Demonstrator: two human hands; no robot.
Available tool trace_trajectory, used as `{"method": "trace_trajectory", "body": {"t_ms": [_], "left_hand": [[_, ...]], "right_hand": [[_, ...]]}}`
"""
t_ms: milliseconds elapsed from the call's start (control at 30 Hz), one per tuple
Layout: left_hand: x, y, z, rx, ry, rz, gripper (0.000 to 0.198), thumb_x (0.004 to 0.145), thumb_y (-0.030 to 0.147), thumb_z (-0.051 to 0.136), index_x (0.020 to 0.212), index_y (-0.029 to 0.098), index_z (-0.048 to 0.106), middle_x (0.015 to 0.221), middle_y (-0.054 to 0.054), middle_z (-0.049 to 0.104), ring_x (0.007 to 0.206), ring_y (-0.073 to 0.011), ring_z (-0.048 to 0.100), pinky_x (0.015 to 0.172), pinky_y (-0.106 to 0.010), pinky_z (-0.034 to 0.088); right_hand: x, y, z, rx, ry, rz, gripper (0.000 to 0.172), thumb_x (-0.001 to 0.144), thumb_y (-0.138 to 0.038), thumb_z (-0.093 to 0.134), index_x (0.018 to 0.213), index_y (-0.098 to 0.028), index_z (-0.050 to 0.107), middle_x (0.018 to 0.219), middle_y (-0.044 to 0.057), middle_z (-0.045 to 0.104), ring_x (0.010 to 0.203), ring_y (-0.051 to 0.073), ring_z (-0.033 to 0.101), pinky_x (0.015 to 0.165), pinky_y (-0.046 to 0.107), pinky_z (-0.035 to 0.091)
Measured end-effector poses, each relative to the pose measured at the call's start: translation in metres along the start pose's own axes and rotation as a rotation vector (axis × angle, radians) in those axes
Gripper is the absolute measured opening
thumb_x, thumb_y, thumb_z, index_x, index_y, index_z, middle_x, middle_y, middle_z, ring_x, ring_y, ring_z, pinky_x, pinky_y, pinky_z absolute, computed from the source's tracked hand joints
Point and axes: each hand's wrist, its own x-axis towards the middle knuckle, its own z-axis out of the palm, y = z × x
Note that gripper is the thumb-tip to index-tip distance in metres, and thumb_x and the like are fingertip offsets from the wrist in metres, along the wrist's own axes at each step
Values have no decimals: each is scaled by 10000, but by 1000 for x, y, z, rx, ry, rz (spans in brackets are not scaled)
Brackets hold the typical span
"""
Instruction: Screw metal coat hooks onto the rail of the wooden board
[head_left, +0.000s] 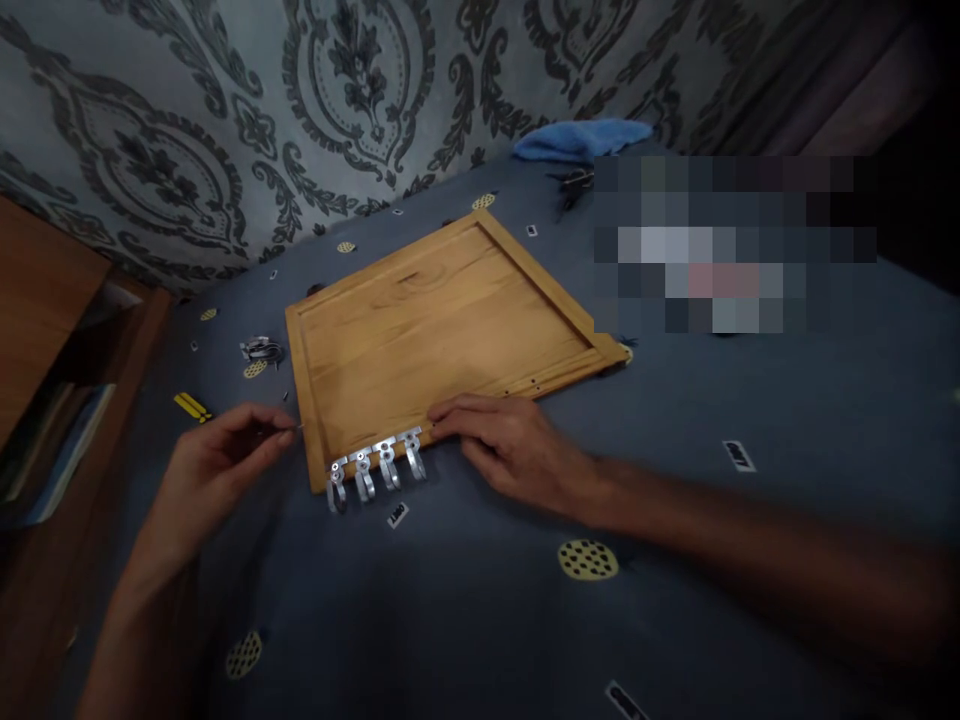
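A framed wooden panel (427, 330) lies on the blue cloth, tilted across my view. Several silver metal hooks (388, 465) are lined up along its near edge, toward the left corner, with screw heads showing on some. My left hand (225, 455) is just off the panel's left side, thumb and fingers pinched on a small thin metal piece (301, 427), too tiny to identify surely. Beside the hooks, my right hand (517, 450) grips the near edge, fingers on the wood. Small dark holes (533, 382) show along that edge to the right.
Loose metal pieces (261, 349) and a yellow-handled tool (193, 406) lie left of the panel. A blue cloth bundle (581, 140) rests by the patterned wall, above a dark object (576, 188). Wooden shelving with books (71, 450) stands at left. A blurred patch hides the upper right.
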Motion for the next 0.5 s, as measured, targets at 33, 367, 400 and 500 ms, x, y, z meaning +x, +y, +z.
{"method": "trace_trajectory", "body": {"t_ms": [33,367,400,500], "left_hand": [[1,10,4,-35,-34,12,324,757,514,669,879,214,675,850,-31,732,777,-191,678,689,-268,546],[26,67,38,-270,-474,158,141,796,298,657,825,163,687,713,-13,680,627,-118,602,542,-201,462],[27,67,40,-269,-498,162,145,799,295,654,835,159,688,723,-17,683,641,-120,605,549,-201,461],[29,66,44,-253,-532,194,157,825,296,638,862,152,688,761,-25,683,682,-122,601,578,-205,459]], "right_hand": [[0,0,0,-1,-10,6,301,866,-2,477,977,-176,695,1055,72,745,982,185,708,899,338,561],[1,-3,-2,-27,-43,50,303,840,4,513,965,-198,700,992,43,731,931,180,692,851,311,547],[1,-3,-2,-27,-45,52,307,839,5,512,964,-202,701,991,40,729,931,180,692,848,308,546],[1,-3,-2,-28,-54,55,310,843,3,507,963,-203,705,995,43,727,939,182,691,846,306,544]]}}
